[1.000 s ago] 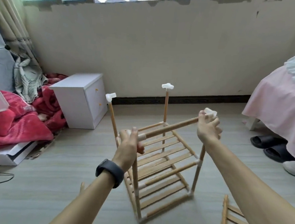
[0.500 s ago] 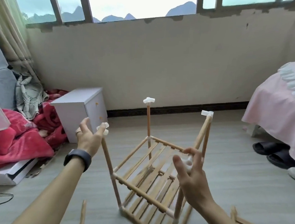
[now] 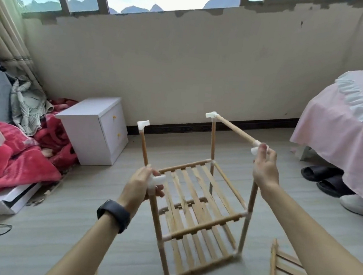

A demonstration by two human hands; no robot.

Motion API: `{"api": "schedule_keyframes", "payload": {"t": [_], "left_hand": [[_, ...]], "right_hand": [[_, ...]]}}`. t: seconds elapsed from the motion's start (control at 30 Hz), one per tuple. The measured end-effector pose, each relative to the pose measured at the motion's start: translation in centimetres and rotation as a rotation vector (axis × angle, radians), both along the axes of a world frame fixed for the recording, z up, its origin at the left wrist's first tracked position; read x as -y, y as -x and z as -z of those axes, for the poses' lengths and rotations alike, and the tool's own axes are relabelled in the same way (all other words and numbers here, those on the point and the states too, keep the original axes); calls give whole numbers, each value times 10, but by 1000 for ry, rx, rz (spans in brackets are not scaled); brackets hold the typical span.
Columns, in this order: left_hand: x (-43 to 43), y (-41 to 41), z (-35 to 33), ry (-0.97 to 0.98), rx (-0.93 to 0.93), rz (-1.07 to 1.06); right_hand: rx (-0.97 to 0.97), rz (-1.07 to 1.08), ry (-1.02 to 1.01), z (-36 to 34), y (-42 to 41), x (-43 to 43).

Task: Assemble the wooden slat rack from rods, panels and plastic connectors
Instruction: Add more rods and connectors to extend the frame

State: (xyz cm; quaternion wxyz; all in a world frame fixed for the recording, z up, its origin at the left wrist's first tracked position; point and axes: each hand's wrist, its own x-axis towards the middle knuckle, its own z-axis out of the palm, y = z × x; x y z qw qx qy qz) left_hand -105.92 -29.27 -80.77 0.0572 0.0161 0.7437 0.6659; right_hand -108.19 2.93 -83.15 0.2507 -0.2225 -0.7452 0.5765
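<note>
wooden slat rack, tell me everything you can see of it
The wooden slat rack stands half built on the floor: two tiers of pale wood slats, four upright rods, white plastic connectors at the joints. Only one top rod is fitted, between the far right connector and the near right connector, which the right hand pinches. The left hand grips the near left connector. The far left connector carries no top rod.

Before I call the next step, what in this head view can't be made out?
- near-right connector: head view, mostly covered by the right hand; seating on its upright unclear.
- near-left connector: head view, partly wrapped by the left hand.
- spare slat panel: head view, cut by the bottom edge and right forearm.
- bottom shelf: head view, motion-blurred.
</note>
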Motion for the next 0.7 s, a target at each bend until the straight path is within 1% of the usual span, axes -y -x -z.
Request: {"api": "schedule_keyframes", "payload": {"t": [0.13,0.17,0.2,0.27,0.3,0.33,0.37,0.43,0.47,0.5,0.57,0.63,0.7], "left_hand": [[-32,-26,-11,2,59,148],[-39,-31,-13,55,59,221],[-45,-35,-15,160,36,307],[-56,-35,-16,400,-59,450],[-59,-31,-17,473,-141,481],[-59,-23,-19,516,-240,456],[-54,-14,-21,561,-353,354],[-33,13,-25,692,-569,10],[-18,27,-27,742,-613,-149],[-3,40,-28,756,-587,-267],[24,63,-26,719,-415,-370],[39,78,-21,616,-247,-358],[44,86,-16,422,-145,-300]], "right_hand": [[107,-52,61,-19,17,2],[117,-80,73,-20,10,6],[107,-120,92,-20,-1,15],[43,-260,134,-14,-37,41],[9,-348,159,-11,-59,55],[-6,-438,188,-9,-80,70],[3,-518,210,-7,-99,82],[21,-592,218,1,-122,99],[13,-592,202,4,-127,104],[-2,-578,175,7,-129,106],[-71,-514,137,9,-128,106],[-181,-427,158,12,-122,100],[-244,-358,197,15,-117,89]]}}
